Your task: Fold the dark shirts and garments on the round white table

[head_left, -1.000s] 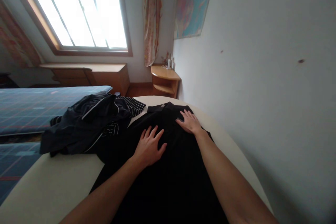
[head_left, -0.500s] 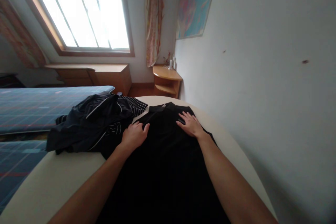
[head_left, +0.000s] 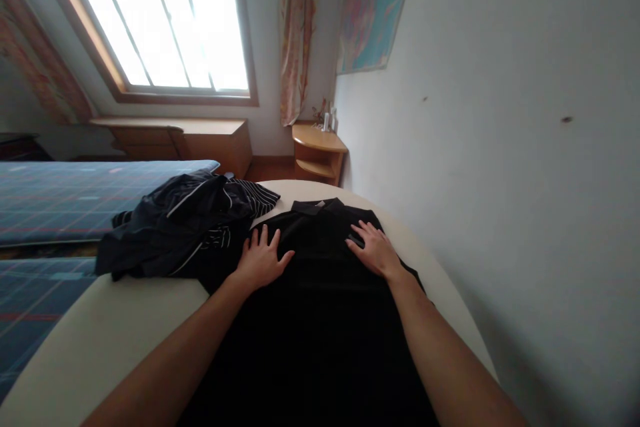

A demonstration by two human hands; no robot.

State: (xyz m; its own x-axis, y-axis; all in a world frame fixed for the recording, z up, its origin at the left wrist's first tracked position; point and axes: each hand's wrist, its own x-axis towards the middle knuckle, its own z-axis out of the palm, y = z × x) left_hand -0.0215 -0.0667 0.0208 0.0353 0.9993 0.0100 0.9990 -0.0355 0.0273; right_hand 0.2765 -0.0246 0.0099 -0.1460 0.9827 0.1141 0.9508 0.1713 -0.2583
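shirt (head_left: 320, 320) is laid, collar (head_left: 306, 208) toward bench's (head_left: 115, 333) far edge | left hand (head_left: 263, 260), right hand (head_left: 374, 250) are rested on it, grip spread | pressure is best kept even, palms flat

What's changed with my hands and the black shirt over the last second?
Your left hand moved left across the black shirt, toward the piled dark clothes. The shirt's collar end shifted slightly right and toward you, your right hand with it. No grasp was visibly taken or released; both hands stay open on the shirt. The pile looks unchanged.
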